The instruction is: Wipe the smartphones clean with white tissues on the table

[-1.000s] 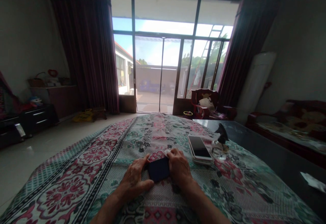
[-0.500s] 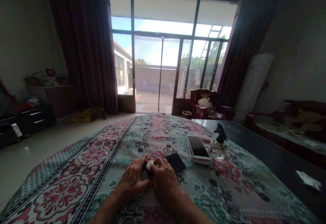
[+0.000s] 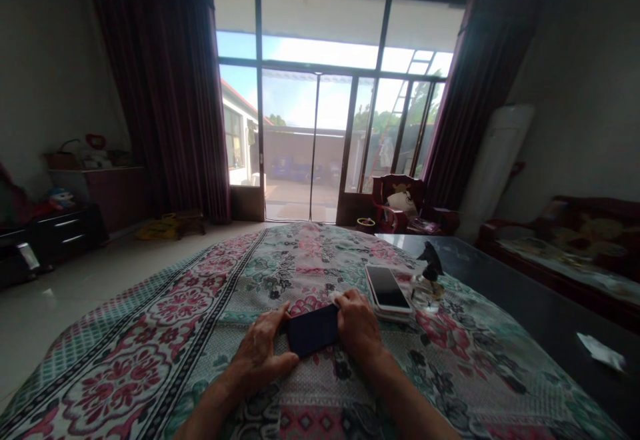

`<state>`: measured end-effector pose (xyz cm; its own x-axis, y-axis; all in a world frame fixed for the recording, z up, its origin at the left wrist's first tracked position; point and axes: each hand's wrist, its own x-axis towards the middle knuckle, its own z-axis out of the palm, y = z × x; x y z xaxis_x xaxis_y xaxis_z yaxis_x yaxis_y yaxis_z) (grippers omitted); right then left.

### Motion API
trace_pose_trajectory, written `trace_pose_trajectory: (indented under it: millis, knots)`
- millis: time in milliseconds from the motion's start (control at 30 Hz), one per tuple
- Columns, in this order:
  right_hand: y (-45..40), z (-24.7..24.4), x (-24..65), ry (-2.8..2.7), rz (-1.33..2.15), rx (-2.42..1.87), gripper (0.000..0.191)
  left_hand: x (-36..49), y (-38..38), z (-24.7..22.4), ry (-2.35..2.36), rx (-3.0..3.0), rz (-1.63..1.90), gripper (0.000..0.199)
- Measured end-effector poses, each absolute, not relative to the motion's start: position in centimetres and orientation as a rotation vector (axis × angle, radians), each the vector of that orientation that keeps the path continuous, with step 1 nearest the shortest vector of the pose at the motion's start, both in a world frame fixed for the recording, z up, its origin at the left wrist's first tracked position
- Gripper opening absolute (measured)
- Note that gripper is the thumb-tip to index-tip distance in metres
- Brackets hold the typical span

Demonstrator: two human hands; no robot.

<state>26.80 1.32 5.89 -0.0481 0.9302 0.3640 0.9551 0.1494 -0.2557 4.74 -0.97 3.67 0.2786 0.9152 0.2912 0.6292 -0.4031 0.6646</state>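
A dark phone [image 3: 313, 331] lies slantwise near the front of the flowered cloth [image 3: 240, 360]. My left hand [image 3: 261, 347] grips its left end, thumb on the near edge and fingers on the far one. At the right end, my right hand [image 3: 357, 323] is closed on a small white tissue [image 3: 336, 298], mostly hidden by the fingers. Just right of that hand lies a white-edged phone [image 3: 389, 288], dark screen up, on what looks like a stack. Beside it stands a clear spray bottle [image 3: 426, 295] with a black head.
A dark glossy tabletop [image 3: 530, 300] shows along the right, with a crumpled white paper [image 3: 601, 350] on it. Beyond the bed-like covered surface are a wooden armchair [image 3: 399, 207] and glass doors [image 3: 315, 147]. A dark red sofa [image 3: 595, 227] is at far right.
My right hand has slid right along the dark phone with the tissue, from its left end to its right end, uncovering the middle. My left hand stays at the left end.
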Motion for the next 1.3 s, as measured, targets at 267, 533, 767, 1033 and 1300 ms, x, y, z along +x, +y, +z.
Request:
trace_pose_trajectory:
  millis: [267,533,767,1033,1300]
  knots:
    - [1.7,5.8,27.5,-2.002,-0.034,-1.783,0.031,4.6,-0.9,3.7,1.394,2.117,0.88,0.078]
    - [-1.5,6.1,22.7,-2.241,0.04,-1.645,0.029,4.7,-1.0,3.6,1.399,2.134,0.903,0.077]
    - [-1.3,6.1,23.2,-2.214,0.033,-1.555,0.027,4.6,-0.9,3.7,1.412,2.151,0.868,0.08]
    - [1.4,5.4,27.2,-1.971,-0.087,-1.789,0.029,4.7,-0.9,3.8,1.41,2.141,0.891,0.081]
    - [1.5,5.3,27.2,-1.966,-0.028,-1.765,0.031,5.0,-1.0,3.6,1.432,2.204,0.927,0.083]
